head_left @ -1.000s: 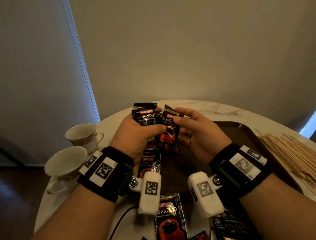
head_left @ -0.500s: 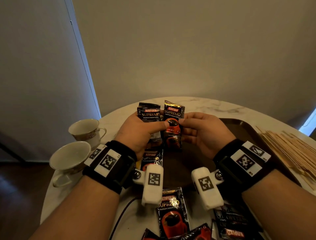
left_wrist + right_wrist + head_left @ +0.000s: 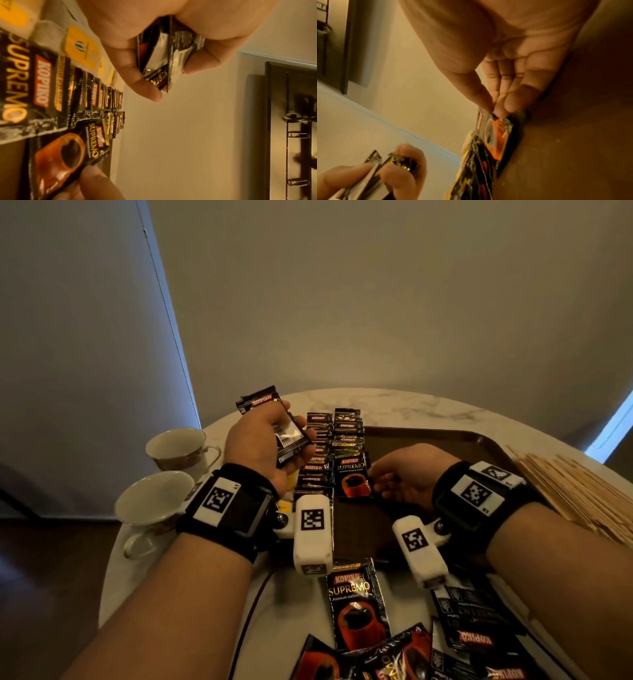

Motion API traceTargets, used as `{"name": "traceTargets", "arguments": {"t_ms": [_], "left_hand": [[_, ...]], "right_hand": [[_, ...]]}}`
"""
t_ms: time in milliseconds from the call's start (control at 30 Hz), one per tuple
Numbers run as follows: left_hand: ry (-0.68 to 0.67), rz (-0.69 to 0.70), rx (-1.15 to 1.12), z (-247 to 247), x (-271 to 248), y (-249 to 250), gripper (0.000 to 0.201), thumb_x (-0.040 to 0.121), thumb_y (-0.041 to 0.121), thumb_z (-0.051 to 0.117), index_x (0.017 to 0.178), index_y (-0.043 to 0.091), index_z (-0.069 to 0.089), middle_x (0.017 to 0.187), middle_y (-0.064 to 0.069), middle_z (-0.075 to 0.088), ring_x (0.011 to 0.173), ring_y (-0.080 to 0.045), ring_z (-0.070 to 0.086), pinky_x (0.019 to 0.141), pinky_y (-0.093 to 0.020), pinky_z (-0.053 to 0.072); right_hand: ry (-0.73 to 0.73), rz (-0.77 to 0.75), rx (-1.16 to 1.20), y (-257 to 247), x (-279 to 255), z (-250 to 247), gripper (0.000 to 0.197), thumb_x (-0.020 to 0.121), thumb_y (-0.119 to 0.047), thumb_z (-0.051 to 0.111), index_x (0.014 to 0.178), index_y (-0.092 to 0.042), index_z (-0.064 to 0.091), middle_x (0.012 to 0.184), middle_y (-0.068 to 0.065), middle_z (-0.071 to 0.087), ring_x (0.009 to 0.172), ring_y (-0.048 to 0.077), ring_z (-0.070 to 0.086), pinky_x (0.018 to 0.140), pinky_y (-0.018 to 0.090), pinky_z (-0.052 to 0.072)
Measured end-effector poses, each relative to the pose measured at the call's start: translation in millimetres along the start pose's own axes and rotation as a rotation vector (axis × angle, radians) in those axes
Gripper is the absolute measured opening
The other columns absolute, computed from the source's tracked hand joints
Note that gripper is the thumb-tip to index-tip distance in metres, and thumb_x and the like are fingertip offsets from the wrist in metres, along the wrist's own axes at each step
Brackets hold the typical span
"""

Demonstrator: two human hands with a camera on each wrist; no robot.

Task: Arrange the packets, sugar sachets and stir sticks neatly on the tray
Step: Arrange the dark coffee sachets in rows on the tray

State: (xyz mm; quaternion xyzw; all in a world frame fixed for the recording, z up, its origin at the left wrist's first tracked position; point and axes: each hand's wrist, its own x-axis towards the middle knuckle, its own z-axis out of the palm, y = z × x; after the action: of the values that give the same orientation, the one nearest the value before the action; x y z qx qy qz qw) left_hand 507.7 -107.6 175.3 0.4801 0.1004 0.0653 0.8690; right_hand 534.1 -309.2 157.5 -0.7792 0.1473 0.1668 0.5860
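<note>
Tray [image 3: 479, 440] holds two overlapping packet rows [image 3: 329, 453].

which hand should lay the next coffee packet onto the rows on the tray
Right. The right hand already pinches a packet at the near end of the right-hand row on the tray. The left hand is raised, gripping a small stack of packets.

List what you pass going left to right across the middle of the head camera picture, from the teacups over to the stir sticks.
Two teacups → left hand holding coffee packets → rows of packets on the tray's left side → right hand pinching the nearest packet → bare tray → stir sticks.
</note>
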Motion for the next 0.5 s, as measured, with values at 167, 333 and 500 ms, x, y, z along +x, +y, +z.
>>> {"name": "traceTargets", "arguments": {"t_ms": [167,333,500], "left_hand": [[0.008,-0.020,0.030,-0.4,0.3,-0.6,0.018,0.094,0.010,0.053,0.106,0.015,0.066,0.084,-0.006,0.069,0.079,-0.025,0.070,0.060,-0.033,0.059],[-0.005,-0.035,0.050,3.0,-3.2,0.3,0.012,0.096,0.011,0.054,0.099,0.016,0.065,0.077,-0.003,0.069,0.076,-0.023,0.070,0.059,-0.032,0.058],[0.005,-0.039,0.058,2.0,-1.4,-0.6,0.016,0.096,0.010,0.053,0.104,0.016,0.065,0.081,-0.004,0.069,0.078,-0.024,0.070,0.057,-0.032,0.059]], "right_hand": [[0.007,0.022,-0.035,-0.4,2.3,0.3,0.004,0.090,-0.001,0.070,0.094,-0.001,0.070,0.076,0.013,0.070,0.072,0.021,0.067,0.079,0.033,0.057],[-0.004,0.044,0.002,-1.8,-0.4,-0.5,0.003,0.092,-0.001,0.068,0.096,0.001,0.067,0.073,0.015,0.069,0.072,0.023,0.068,0.077,0.034,0.059],[-0.018,0.046,-0.003,-3.3,-3.6,2.1,0.005,0.095,-0.002,0.064,0.098,0.001,0.065,0.084,0.018,0.068,0.075,0.024,0.069,0.078,0.034,0.059]]}}
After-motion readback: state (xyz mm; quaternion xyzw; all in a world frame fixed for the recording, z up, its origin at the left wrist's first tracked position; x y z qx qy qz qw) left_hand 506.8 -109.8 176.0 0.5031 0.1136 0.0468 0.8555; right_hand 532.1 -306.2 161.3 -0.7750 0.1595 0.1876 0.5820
